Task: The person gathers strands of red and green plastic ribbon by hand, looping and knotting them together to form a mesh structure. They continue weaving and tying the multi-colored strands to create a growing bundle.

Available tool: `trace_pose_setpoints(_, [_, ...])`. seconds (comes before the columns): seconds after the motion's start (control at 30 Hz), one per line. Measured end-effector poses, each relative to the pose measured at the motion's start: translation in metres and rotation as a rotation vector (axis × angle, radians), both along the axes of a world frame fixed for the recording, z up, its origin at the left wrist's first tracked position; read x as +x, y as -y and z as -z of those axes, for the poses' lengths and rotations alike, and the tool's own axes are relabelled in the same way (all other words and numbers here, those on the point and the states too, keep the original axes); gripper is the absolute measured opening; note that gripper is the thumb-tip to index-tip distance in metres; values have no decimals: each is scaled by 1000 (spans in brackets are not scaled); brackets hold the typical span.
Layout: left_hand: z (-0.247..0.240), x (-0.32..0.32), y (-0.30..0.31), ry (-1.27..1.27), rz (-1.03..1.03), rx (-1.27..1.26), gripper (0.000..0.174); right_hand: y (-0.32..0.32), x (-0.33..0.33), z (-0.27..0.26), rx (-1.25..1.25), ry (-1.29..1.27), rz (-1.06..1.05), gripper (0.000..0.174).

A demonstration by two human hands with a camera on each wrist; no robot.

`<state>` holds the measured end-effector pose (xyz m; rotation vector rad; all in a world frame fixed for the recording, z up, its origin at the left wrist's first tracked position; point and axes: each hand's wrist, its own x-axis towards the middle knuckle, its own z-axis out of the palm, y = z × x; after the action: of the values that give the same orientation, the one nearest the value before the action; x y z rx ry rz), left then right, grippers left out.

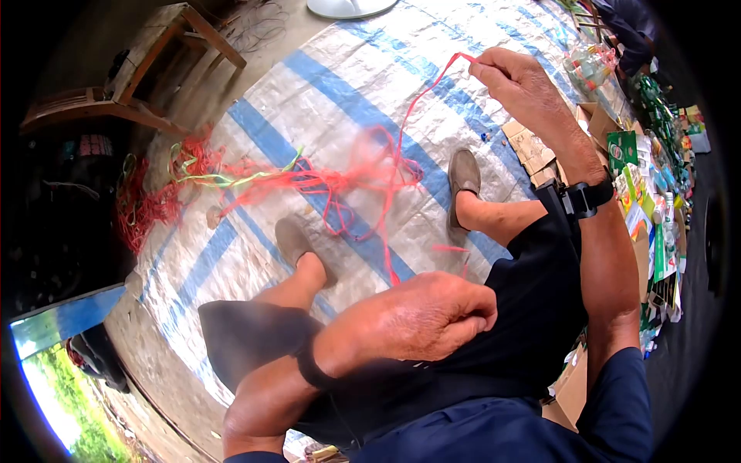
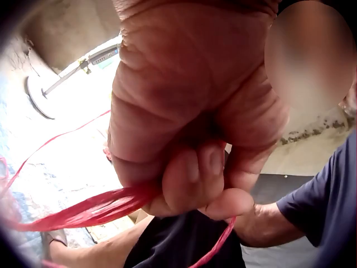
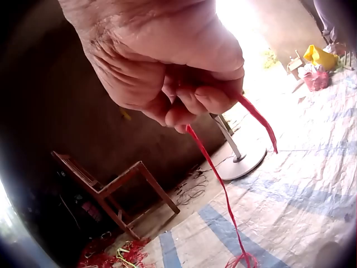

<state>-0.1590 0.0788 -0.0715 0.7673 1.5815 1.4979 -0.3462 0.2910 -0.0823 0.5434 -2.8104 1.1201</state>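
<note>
A red plastic strand (image 1: pixel 409 112) runs up from a blurred tangle of red twine (image 1: pixel 332 181) above the striped sheet. Its upper part reaches my raised right hand (image 1: pixel 529 89), whose thumb and fingers pinch it. In the right wrist view a short red end (image 3: pixel 262 123) sticks out beside the fingers, and the strand (image 3: pixel 220 173) hangs below them. Low over my lap, my left hand (image 1: pixel 409 316) has its fingers curled round red twine. The left wrist view shows a flat red bundle (image 2: pixel 95 209) entering the fist and a thinner strand leaving below the fingertips.
The white and blue sheet (image 1: pixel 309 85) covers the floor under my feet. Red and green twine (image 1: pixel 193 166) lies heaped at the left near a wooden chair (image 1: pixel 154 58). Flattened cardboard (image 1: pixel 531 150) and heaped bottles (image 1: pixel 656 116) stand to my right. A round white base (image 1: pixel 351 6) is ahead.
</note>
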Motion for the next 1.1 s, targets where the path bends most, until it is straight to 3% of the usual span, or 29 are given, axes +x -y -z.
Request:
trace_pose_setpoints(0.03, [-2, -1, 1, 105, -2, 17, 11, -2, 0, 3, 0, 7, -2, 24])
trace_pose_setpoints(0.1, [-7, -8, 10, 143, -13, 46, 12, -4, 2, 7, 236, -27, -89, 23])
trace_pose_setpoints(0.17, [-19, -15, 18, 253, -212, 167, 12, -1, 6, 10, 334, 54, -67, 24])
trace_pose_setpoints(0.2, [-21, -19, 21, 262, -210, 167, 12, 5, 8, 11, 250, -122, -145, 23])
trace_pose_setpoints(0.23, [-23, -24, 25, 180, -348, 200, 12, 12, 11, 10, 163, -299, -222, 23])
trace_pose_setpoints(0.27, [-25, -29, 29, 95, -490, 231, 11, 15, 14, 1, 101, -85, -234, 32])
trace_pose_setpoints(0.3, [-27, -34, 31, 111, -576, 249, 12, 24, 22, -13, 99, -81, -239, 32])
trace_pose_setpoints(0.37, [-24, -43, 34, 131, -661, 264, 13, 37, 41, -32, -484, 673, -388, 43])
trace_pose_setpoints(0.43, [-18, -49, 37, 124, -884, 316, 12, 47, 59, -38, -460, 782, -568, 55])
trace_pose_setpoints(0.5, [-20, -49, 39, 176, -886, 304, 14, 60, 72, -39, -566, 698, -553, 58])
trace_pose_setpoints(0.57, [-12, -51, 37, 55, -1012, 239, 15, 60, 73, -50, -180, 591, -503, 46])
trace_pose_setpoints(0.6, [-12, -51, 38, 55, -1013, 238, 15, 60, 73, -48, -199, 651, -420, 33])
trace_pose_setpoints(0.63, [-13, -50, 38, 48, -1010, 180, 16, 55, 70, -47, -199, 652, -422, 33])
trace_pose_setpoints(0.7, [-15, -50, 41, 36, -1009, 126, 18, 41, 58, -44, -322, 646, -423, 25])
trace_pose_setpoints(0.73, [-17, -50, 44, 64, -1018, 82, 18, 36, 50, -41, -385, 554, -293, 25])
trace_pose_setpoints(0.77, [-19, -50, 47, 91, -1027, 37, 18, 20, 37, -37, -708, 642, -305, 25])
trace_pose_setpoints(0.8, [-19, -51, 51, 88, -1028, 39, 18, 8, 24, -36, -807, 617, -247, 25])
trace_pose_setpoints(0.83, [-19, -53, 57, 61, -998, 23, 19, -9, 8, -38, -1095, 702, -249, 23])
trace_pose_setpoints(0.87, [-19, -53, 61, 33, -968, 8, 21, -20, 12, -53, -1096, 606, -226, 30])
trace_pose_setpoints(0.9, [-21, -53, 65, 30, -969, 9, 21, -34, 0, -52, -1246, 529, -3, 25])
trace_pose_setpoints(0.93, [-23, -53, 67, 48, -956, -15, 23, -79, -37, -37, -1366, 597, -348, 19])
trace_pose_setpoints(0.97, [-25, -53, 69, 67, -943, -38, 25, -105, -49, -32, -1494, 608, -344, 17])
trace_pose_setpoints(1.03, [-26, -53, 71, 55, -940, -62, 26, -111, -40, -33, -1567, 432, -35, 19])
trace_pose_setpoints(1.1, [-26, -53, 71, 43, -937, -88, 27, -123, -43, -32, -1540, 397, 52, 19])
